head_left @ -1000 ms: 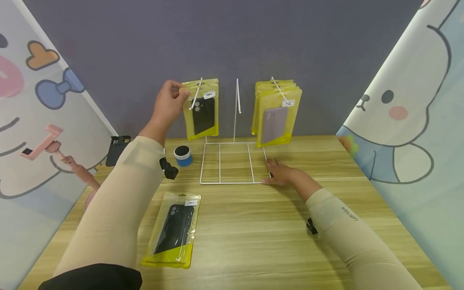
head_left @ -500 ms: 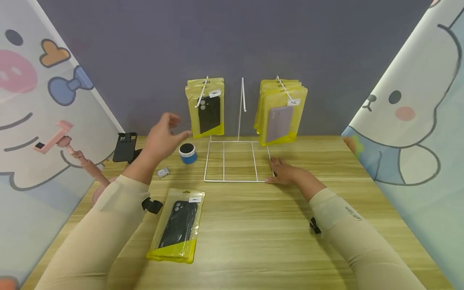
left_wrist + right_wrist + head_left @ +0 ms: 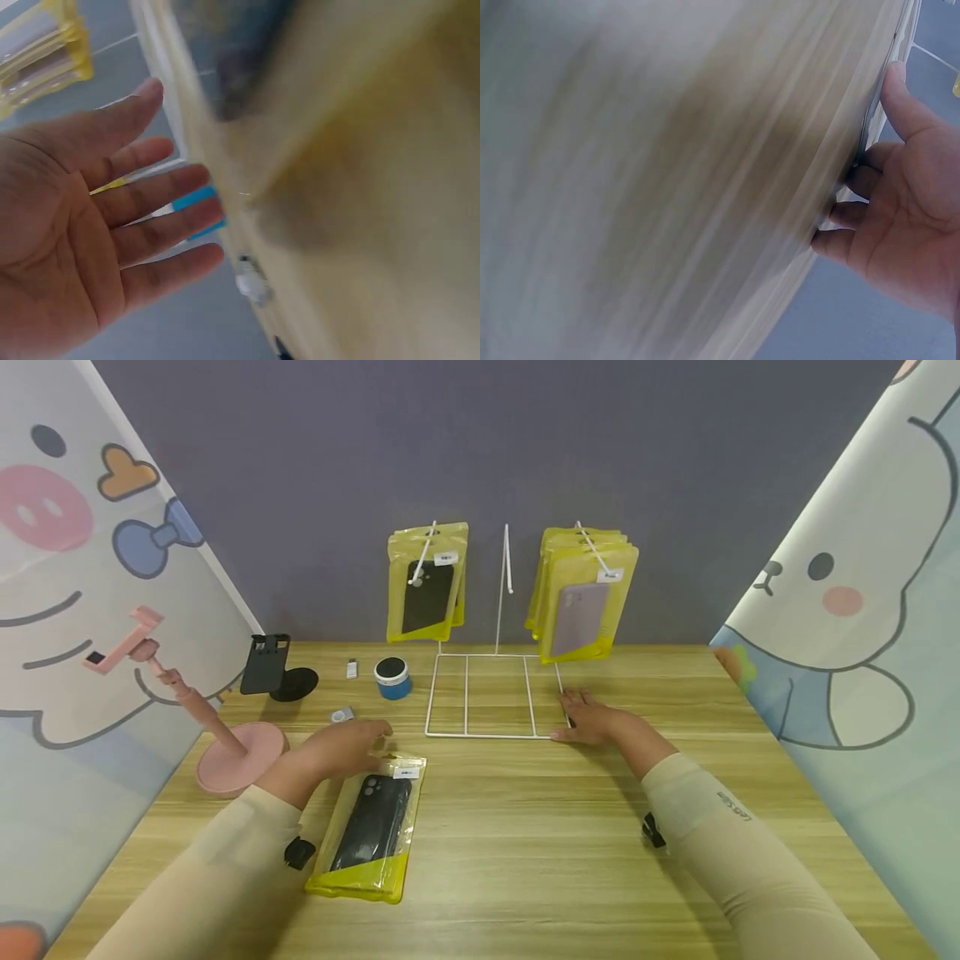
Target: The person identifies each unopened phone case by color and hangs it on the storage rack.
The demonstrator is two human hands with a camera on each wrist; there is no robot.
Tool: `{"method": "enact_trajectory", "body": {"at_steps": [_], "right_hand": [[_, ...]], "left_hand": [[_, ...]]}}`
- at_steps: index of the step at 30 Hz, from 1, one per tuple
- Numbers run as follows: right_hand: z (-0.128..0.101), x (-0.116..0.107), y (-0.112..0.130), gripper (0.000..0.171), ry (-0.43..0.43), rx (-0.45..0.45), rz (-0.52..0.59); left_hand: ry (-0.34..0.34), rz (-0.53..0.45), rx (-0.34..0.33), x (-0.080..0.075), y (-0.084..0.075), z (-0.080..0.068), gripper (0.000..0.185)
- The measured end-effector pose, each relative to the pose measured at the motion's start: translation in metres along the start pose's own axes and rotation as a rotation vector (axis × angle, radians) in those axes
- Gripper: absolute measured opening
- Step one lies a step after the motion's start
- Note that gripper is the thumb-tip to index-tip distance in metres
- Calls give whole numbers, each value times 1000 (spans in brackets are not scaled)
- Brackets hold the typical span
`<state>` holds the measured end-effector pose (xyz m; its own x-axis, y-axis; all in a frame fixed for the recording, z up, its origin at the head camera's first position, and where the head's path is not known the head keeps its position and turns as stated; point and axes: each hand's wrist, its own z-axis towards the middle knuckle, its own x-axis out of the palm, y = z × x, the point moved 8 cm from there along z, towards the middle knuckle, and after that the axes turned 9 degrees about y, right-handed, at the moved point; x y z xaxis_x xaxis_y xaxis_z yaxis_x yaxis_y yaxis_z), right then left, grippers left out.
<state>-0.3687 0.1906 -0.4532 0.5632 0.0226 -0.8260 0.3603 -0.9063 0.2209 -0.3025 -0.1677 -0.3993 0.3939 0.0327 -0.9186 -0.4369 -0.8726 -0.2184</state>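
- Big wooden table (image 3: pixel 570 860) running wall to wall, cartoon-print curtains on both sides.
- White wire rack (image 3: pixel 491 693) standing at the back middle, base frame flat on the wood, three hooks up top.
- Yellow packs with a black case (image 3: pixel 427 583) hanging off the left hook; thicker bunch with a lilac case (image 3: pixel 583 602) off the right hook; middle hook bare.
- Pink phone stand (image 3: pixel 198 714) at the left edge, round foot on the table, clamp tilted up toward the curtain.
- Bagged black phone case (image 3: pixel 371 827) lying flat near the front left, yellow strip toward the camera, white label at the far end.
- Left hand (image 3: pixel 345 747) hovering right at the far end of that bag, palm down, fingers (image 3: pixel 161 225) spread and straight, gripping nothing; touching the bag or just above it, hard to say since the wrist view is pretty blurry.
- Right hand (image 3: pixel 592 718) lying flat on the table against the rack's front right corner, fingers (image 3: pixel 870 180) relaxed against the wire, nothing gripped.
- Black stand (image 3: pixel 273 667) back left, beside the pink one.
- Little blue round speaker (image 3: pixel 393 677) just left of the rack.
- Tiny silver clip thing (image 3: pixel 342 716) between speaker and left hand.
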Motion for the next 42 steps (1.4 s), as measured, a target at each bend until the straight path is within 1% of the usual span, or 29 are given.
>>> {"method": "enact_trajectory", "body": {"at_steps": [3,5,7,11,14,16,18,21,23,26,28,30,33,37,40,42], "right_hand": [[0,0,0,95,2,-3,-4],[0,0,0,95,4,-2,-1],[0,1,-1,95,3,1,1],[0,2,-1,94,10,-2,2],[0,3,-1,95,13,-5,-6],[1,3,-1,96,11,-4,-10],[0,3,0,95,11,0,-9],[-1,2,0,95,13,2,-6],[-2,1,1,94,14,-1,-6],[-3,0,2,94,15,-4,-9],[-3,0,3,94,14,-5,-12],[-4,0,3,94,15,-3,-11],[-3,1,3,94,14,-2,-10],[-2,0,2,94,5,-3,-16],[-1,0,1,95,0,-3,-23],[0,0,2,95,1,-2,-23]], "left_hand": [[-1,39,-8,8,5,1,37],[-25,52,-5,9,7,2,31],[-34,57,-5,9,8,3,25],[-34,39,38,7,6,2,7],[-40,1,99,3,3,-1,18],[-47,-57,125,-2,2,-2,20],[-52,-155,159,-8,2,-3,16],[-57,-335,199,-20,-1,-7,9],[-74,-462,234,-29,-5,-11,9],[-136,-592,269,-47,-12,-19,15],[-189,-636,269,-59,-15,-25,17],[-242,-640,249,-72,-17,-31,20],[-322,-616,224,-92,-20,-36,22],[-480,-588,193,-124,-23,-42,23],[-604,-601,154,-148,-22,-47,25],[-663,-622,127,-161,-20,-48,27]]}}
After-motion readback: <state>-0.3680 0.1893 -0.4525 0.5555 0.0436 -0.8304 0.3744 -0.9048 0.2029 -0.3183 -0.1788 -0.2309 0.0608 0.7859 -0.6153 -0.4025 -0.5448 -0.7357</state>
